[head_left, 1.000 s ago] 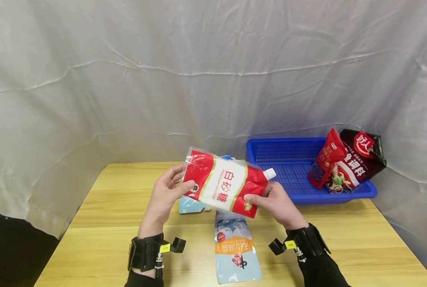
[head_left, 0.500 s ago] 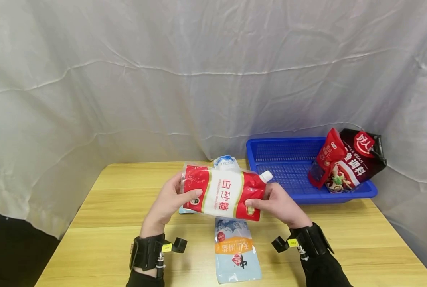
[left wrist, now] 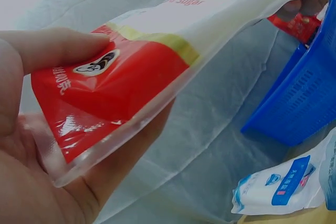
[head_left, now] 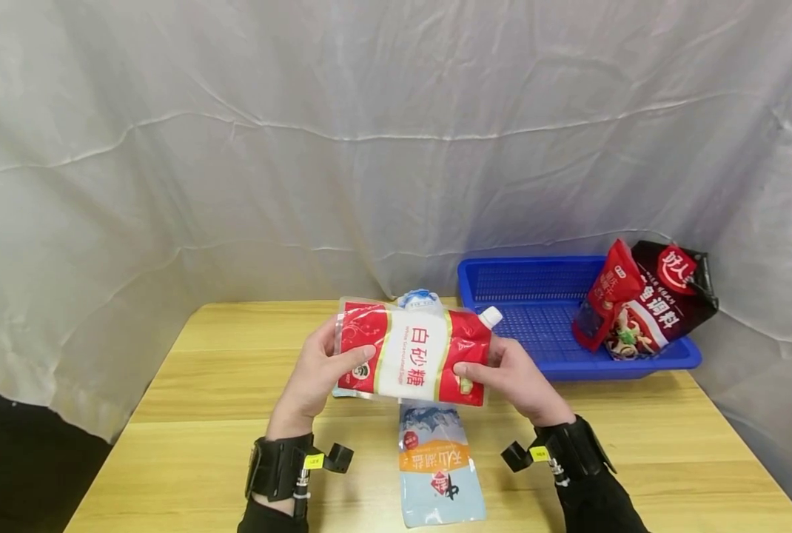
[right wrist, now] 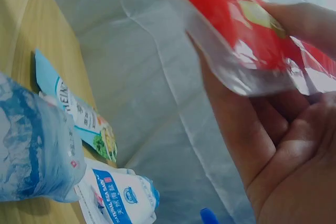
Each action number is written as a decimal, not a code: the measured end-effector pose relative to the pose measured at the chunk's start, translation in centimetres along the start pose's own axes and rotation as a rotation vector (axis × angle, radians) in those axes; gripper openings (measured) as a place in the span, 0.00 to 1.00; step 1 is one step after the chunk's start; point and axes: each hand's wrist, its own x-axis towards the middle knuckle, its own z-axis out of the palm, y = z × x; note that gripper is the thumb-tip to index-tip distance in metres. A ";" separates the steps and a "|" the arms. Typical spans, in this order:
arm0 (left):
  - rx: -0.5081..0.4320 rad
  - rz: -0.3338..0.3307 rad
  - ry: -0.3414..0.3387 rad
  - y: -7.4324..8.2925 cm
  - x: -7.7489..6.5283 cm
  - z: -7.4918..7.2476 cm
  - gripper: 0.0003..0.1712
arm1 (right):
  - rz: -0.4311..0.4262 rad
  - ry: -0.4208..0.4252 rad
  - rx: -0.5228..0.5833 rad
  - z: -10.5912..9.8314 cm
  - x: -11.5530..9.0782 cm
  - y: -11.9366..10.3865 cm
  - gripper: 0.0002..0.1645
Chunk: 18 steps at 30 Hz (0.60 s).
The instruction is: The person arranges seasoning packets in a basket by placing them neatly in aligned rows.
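A red and white pouch of granulated sugar (head_left: 412, 352) with a white screw cap (head_left: 491, 317) is held above the table, its printed face toward me. My left hand (head_left: 312, 374) grips its left end, thumb on the front and fingers behind, as the left wrist view shows on the sugar pouch (left wrist: 142, 72). The right hand (head_left: 519, 377) grips the capped end the same way, thumb across the front. Below lies a blue and orange bag of lake salt (head_left: 436, 466). Behind the pouch, partly hidden, is a white and blue sea salt bag (right wrist: 123, 195).
At the back right stands a blue plastic basket (head_left: 536, 363). In its right end a red pouch (head_left: 608, 296) and a black seasoning bag (head_left: 665, 300) lean together. A light blue Heinz packet (right wrist: 79, 111) lies on the wooden table (head_left: 196, 437). Grey cloth (head_left: 369, 185) hangs behind.
The sugar pouch has come down slightly and levelled from its tilt, both hands keeping their grip. More of the sea salt bag shows behind it. In the last half second it has barely moved.
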 end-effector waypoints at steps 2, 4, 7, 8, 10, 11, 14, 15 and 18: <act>-0.009 0.015 0.016 0.1 0.0 0.1 0.31 | -0.003 0.024 0.018 0.2 0.1 0.0 0.25; -0.009 0.038 0.026 0.1 -0.1 0.2 0.31 | -0.005 0.056 0.023 0.4 0.1 0.0 0.26; -0.012 0.090 0.031 0.2 -0.2 0.3 0.31 | -0.018 0.104 0.045 0.7 0.1 0.0 0.25; -0.015 0.110 0.031 0.2 -0.2 0.3 0.31 | -0.026 0.124 0.057 0.8 0.1 0.0 0.24; -0.023 0.147 0.033 0.2 -0.2 0.4 0.31 | -0.056 0.157 0.111 1.1 0.0 0.1 0.21; -0.025 0.164 0.036 0.2 -0.2 0.4 0.31 | -0.079 0.171 0.145 1.3 0.1 0.2 0.18; -0.031 0.200 0.056 0.3 -0.2 0.8 0.30 | -0.157 0.209 0.291 2.1 0.2 0.6 0.14; -0.035 0.209 0.067 0.4 -0.2 0.9 0.30 | -0.190 0.213 0.342 2.4 0.3 0.7 0.15; -0.069 0.225 0.102 0.4 -0.1 1.3 0.28 | -0.285 0.216 0.457 3.3 0.6 0.9 0.17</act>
